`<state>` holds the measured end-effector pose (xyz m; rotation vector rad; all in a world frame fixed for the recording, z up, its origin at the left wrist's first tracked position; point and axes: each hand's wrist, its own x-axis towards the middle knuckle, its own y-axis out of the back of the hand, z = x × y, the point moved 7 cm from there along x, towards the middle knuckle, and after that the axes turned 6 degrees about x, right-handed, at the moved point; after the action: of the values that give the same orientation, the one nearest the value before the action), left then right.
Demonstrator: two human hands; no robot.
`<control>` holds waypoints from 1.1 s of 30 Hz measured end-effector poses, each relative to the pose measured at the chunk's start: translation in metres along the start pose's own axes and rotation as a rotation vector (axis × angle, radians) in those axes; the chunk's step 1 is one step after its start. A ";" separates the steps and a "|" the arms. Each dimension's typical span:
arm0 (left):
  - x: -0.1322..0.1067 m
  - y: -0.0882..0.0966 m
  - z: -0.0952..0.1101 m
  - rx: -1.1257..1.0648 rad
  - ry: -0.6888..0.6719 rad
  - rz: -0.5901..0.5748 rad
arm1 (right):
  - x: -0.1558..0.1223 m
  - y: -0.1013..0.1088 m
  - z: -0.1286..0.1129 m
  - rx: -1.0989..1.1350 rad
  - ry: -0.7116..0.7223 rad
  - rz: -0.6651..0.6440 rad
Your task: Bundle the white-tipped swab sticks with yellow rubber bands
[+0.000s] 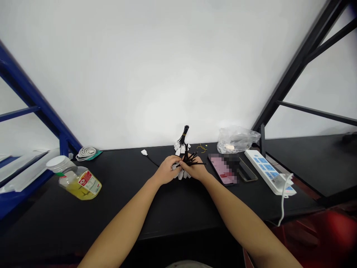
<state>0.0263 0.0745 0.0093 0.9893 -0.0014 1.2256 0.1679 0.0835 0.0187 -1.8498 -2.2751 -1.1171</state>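
Note:
At the middle of the table, my left hand (168, 170) and my right hand (197, 169) close together around a bunch of short black cables (190, 159). The loose black ends fan out above my fingers, and white ends (184, 174) show below them. Just behind stands a second bundle of black cables (183, 138), bound with a yellow rubber band, its white ends spread on the table. A single black cable with a white end (144, 152) lies to the left, running toward my left hand. My fingers partly hide the middle of the held bunch.
Left on the black table (117, 219) are a jar (80, 182) with yellow contents and a coiled white cable (86, 153). To the right lie loose yellow rubber bands (202, 149), a phone (221, 169), a dark phone-like object (248, 171), a clear plastic bag (237, 139) and a power strip (267, 171).

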 end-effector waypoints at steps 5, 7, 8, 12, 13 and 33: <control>-0.004 -0.014 0.005 0.051 0.056 -0.091 | -0.001 0.003 -0.003 -0.059 0.051 0.048; -0.004 -0.018 0.009 0.055 0.054 -0.109 | -0.003 0.003 -0.003 -0.067 0.072 0.066; -0.004 -0.019 0.010 0.055 0.049 -0.112 | -0.003 0.002 -0.004 -0.065 0.080 0.076; -0.002 -0.019 0.013 0.063 0.028 -0.094 | -0.006 0.003 -0.004 -0.050 0.095 0.125; -0.002 -0.019 0.013 0.069 0.029 -0.090 | -0.006 0.003 -0.004 -0.043 0.096 0.127; 0.002 -0.039 0.016 0.088 0.131 -0.064 | 0.004 -0.003 -0.034 0.224 0.023 0.130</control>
<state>0.0656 0.0661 -0.0041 0.9757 0.1872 1.2379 0.1505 0.0689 0.0439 -1.8553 -2.1310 -0.8240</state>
